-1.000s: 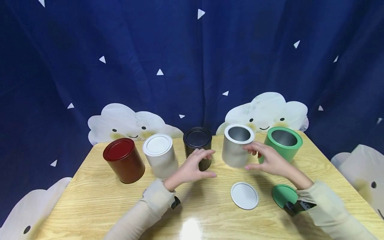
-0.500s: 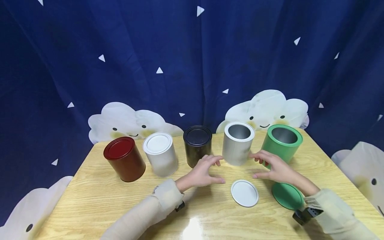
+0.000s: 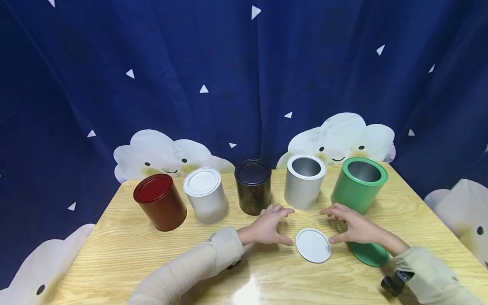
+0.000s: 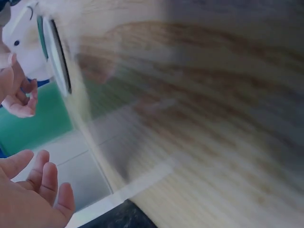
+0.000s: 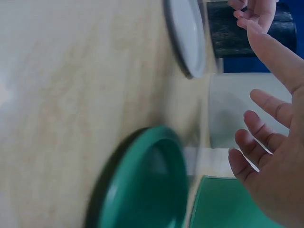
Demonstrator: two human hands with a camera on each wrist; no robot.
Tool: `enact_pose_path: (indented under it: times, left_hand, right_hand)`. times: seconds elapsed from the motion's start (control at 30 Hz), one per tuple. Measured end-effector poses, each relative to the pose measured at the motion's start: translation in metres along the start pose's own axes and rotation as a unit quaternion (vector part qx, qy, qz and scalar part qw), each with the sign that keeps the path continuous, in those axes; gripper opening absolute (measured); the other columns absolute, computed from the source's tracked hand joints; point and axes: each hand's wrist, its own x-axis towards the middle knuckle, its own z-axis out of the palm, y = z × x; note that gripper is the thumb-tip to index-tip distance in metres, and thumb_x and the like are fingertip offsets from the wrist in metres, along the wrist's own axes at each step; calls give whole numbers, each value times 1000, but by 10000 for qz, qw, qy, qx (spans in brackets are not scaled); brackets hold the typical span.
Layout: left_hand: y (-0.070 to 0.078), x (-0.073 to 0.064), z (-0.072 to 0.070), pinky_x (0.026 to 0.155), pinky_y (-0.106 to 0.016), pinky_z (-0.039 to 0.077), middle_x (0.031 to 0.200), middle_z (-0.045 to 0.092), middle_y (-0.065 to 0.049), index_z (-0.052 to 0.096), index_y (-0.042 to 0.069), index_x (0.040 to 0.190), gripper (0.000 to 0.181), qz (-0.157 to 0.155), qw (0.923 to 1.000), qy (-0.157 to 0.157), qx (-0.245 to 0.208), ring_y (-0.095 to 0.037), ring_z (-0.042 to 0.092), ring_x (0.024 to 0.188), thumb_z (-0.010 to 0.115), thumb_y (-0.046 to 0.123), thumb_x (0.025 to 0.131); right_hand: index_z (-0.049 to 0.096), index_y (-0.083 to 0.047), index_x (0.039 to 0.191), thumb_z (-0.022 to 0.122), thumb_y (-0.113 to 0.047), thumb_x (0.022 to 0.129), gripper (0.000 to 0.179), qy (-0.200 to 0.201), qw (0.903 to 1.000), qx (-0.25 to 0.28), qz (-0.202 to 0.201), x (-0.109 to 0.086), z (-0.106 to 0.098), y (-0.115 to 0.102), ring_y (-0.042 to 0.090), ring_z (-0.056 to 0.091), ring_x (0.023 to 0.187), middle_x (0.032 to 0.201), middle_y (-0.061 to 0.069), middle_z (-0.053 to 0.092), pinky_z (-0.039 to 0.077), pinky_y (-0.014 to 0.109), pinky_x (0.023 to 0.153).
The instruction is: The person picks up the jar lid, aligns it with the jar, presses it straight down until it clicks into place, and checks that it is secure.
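While white lid (image 3: pixel 313 245) and green lid (image 3: pixel 370 255) are off, red can (image 3: pixel 162 207), black can (image 3: pixel 253 192) and one white can (image 3: pixel 207 205) still look capped, left hand (image 3: pixel 268 225) and right hand (image 3: pixel 355 228) kinda empty, fingers apart.

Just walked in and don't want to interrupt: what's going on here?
A person's left hand and right hand, both holding nothing, are spread either side of a loose white lid on the table. A green lid lies beside it. Behind stand an open white can and an open green can; the red can, black can and second white can are closed.
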Motion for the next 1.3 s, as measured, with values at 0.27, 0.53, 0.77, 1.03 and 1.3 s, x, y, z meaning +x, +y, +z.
enact_pose_path:
  times: [0.27,0.53,0.77,1.03,1.3]
  left_hand:
    - [4,6,11,83,-30,29,116,45,-3,47,13,132,81,-203,9993,-243,208,-16,37,105,78,46,65]
    - [7,9,19,82,-29,29,115,43,-2,47,15,132,81,-370,9960,-638,508,-16,37,101,77,50,65]
    - [9,10,23,73,-25,26,109,42,0,49,20,127,74,-393,9932,-863,678,-14,35,92,75,51,66]
    - [13,11,26,68,-23,24,103,40,5,50,23,129,74,-530,9901,-942,891,-12,33,86,75,51,66]
    - [18,12,29,66,-23,24,96,39,6,53,28,127,69,-383,9865,-899,1311,-11,32,83,72,56,66]
  right_hand:
    - [55,-6,118,78,-46,63,73,-381,9990,-232,39,-8,9,5,14,39,89,100,2,48,36,29,69]
    - [58,-5,115,78,-49,61,73,-381,9967,-489,-525,-10,17,9,8,34,88,99,0,46,33,27,68]
    - [59,-6,116,77,-51,60,74,-366,9950,-719,-585,-12,22,10,7,34,88,98,-3,43,32,29,69]
    - [59,-9,118,78,-49,61,72,-174,9950,-622,-759,-10,28,9,5,33,87,97,-4,44,31,27,66]
    - [60,-8,117,77,-49,61,72,-220,9963,-540,-624,-11,29,8,5,32,87,98,-4,43,31,26,66]
